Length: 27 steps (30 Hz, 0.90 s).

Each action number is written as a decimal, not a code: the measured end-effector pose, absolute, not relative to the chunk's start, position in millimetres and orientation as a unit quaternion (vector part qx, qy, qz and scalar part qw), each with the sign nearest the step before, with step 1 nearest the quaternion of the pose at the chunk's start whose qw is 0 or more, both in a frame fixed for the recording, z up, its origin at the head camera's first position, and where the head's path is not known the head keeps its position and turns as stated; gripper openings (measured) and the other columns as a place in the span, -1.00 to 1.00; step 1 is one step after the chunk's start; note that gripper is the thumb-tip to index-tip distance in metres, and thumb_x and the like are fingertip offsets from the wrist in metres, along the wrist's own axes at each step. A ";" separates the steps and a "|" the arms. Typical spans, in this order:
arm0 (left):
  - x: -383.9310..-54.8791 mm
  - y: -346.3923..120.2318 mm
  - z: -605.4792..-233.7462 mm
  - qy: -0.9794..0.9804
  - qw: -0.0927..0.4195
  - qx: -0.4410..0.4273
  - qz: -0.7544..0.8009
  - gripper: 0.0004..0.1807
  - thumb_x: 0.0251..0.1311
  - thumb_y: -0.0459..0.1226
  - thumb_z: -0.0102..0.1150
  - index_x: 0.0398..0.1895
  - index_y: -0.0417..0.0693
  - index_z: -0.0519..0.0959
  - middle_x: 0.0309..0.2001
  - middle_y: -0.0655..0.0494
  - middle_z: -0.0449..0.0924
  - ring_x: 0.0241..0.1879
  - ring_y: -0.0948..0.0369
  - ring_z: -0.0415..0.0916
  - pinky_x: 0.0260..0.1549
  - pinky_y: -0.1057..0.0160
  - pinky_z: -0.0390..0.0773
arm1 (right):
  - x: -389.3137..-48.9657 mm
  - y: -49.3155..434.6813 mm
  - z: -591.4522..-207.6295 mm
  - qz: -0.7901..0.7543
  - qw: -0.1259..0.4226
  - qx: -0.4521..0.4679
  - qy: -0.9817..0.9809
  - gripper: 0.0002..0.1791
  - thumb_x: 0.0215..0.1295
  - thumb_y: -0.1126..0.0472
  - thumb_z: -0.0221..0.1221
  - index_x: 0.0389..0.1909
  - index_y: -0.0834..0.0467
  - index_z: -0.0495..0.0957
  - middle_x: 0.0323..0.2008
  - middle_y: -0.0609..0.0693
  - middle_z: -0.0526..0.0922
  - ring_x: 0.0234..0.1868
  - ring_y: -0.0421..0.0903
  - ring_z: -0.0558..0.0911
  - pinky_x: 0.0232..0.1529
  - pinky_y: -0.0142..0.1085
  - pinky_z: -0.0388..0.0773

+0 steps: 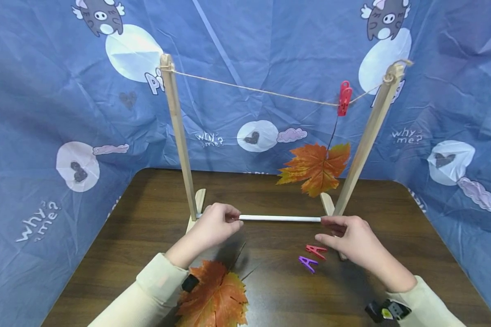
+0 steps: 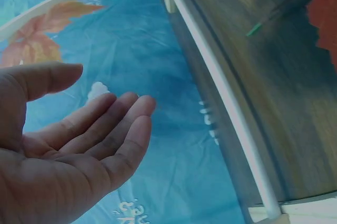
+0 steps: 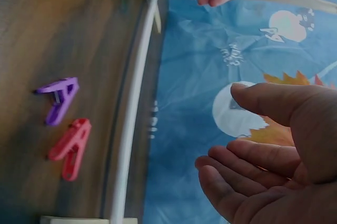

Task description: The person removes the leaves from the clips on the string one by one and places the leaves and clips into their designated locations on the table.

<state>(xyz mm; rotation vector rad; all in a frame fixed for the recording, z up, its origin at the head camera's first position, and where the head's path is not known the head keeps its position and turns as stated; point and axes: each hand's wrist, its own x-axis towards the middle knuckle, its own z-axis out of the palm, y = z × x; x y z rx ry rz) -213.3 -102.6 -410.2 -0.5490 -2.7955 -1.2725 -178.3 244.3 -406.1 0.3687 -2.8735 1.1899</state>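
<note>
Left hand (image 1: 217, 222) and right hand (image 1: 353, 237) hover near the white rod (image 1: 280, 218)
Fingers relaxed, thumbs apart — red clothespin (image 1: 313, 249) and purple clothespin (image 1: 305, 260) lie below the right fingers.

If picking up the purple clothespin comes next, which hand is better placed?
Right, most likely. The right hand is closer to the purple clothespin and appears empty in its wrist view. The left hand is farther from it, nearer the maple leaves on the table.
</note>
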 end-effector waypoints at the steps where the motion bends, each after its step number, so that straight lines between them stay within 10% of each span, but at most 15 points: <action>1: -212.7 -101.7 -408.5 -0.894 0.012 -0.176 -0.411 -0.84 0.12 -0.37 0.35 -0.24 -0.28 0.73 -0.38 0.11 0.70 -0.38 0.27 0.60 -0.29 0.20 0.60 | -178.4 244.8 -404.0 0.380 0.007 0.118 -0.917 -0.44 0.19 0.01 0.48 0.07 0.31 0.67 -0.02 0.14 0.72 -0.03 0.07 0.71 -0.07 -0.10 0.64; 27: -213.3 -75.6 -365.6 -0.838 0.040 -0.196 -0.507 -0.79 0.18 -0.42 0.33 -0.11 -0.28 0.72 -0.19 0.04 0.74 -0.24 0.23 0.67 -0.17 0.24 0.62 | -179.1 254.9 -334.9 0.413 0.124 0.135 -0.892 -0.55 0.20 0.16 0.48 0.06 0.27 0.69 -0.07 0.09 0.74 -0.15 -0.31 0.69 -0.21 -0.50 0.58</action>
